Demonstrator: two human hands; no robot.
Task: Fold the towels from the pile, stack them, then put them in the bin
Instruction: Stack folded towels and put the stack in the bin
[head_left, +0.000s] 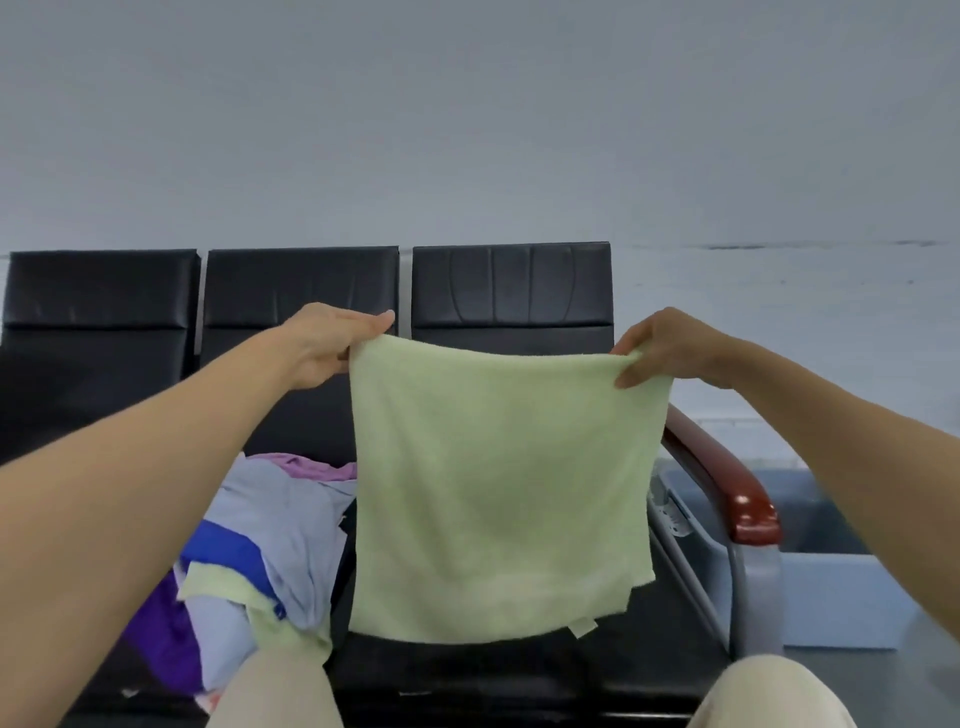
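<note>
A pale green towel (498, 483) hangs flat in the air in front of me, above the black bench seat. My left hand (332, 345) pinches its top left corner. At the top right corner, my right hand (665, 348) pinches the cloth. A small tag shows at the towel's lower right edge. The pile of towels (249, 551), in light blue, purple, bright blue and pale green, lies crumpled on the seat to the left, below my left forearm. The blue-grey bin (831, 587) stands on the floor to the right of the bench.
A row of black padded seats (509, 291) runs along a grey wall. A dark red armrest (727, 483) on a metal frame stands between the right seat and the bin. My knees in beige trousers (763, 696) show at the bottom edge.
</note>
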